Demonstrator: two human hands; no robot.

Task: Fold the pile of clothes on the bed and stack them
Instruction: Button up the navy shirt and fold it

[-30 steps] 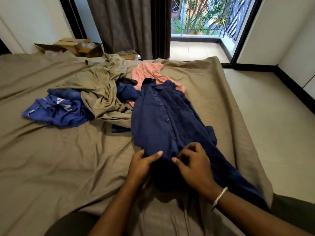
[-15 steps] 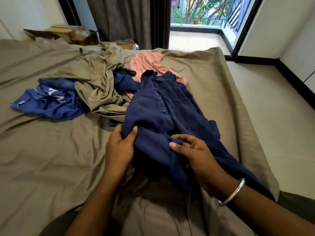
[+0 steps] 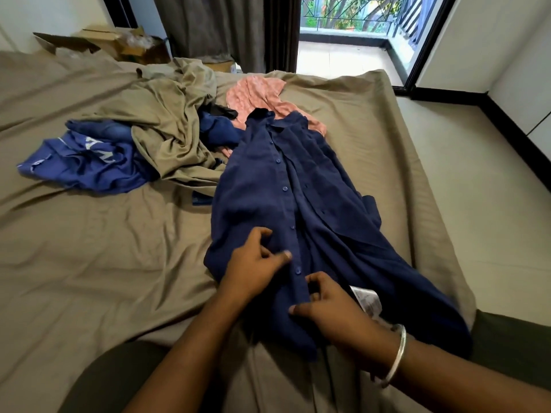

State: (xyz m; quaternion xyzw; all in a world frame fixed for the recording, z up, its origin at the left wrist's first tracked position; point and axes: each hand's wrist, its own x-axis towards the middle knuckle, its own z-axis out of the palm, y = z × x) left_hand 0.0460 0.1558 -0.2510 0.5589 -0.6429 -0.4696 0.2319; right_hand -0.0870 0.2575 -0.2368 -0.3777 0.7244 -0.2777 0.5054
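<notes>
Navy cloth, a buttoned shirt (image 3: pixel 298 189), lay lengthwise on the bed (image 3: pixel 104 263), collar away from the person, hem at the near edge. The left hand (image 3: pixel 253 269) rested on the lower front beside the placket, its fingers (image 3: pixel 262 234) loosely curled on the fabric; whether they pinched a fold I could not tell. The right hand (image 3: pixel 331 308) held the placket edge near the hem between thumb and curled fingers.

Thin, slippery fabric could bunch under the palms, and the right side already trailed toward the bed's edge, so a careless pull might drag it onto the floor or skew the fold. A white label (image 3: pixel 368 302) showed by the right hand, a sign that part of the hem was turned over.

Beyond the collar lay a pink garment (image 3: pixel 262 93), partly under the shirt. To the left sat a rumpled tan cloth (image 3: pixel 167 138) and a blue top (image 3: pixel 83 162), all unfolded and crowding the space for a stack. Cardboard boxes (image 3: pixel 119 44) stood behind the bed.
</notes>
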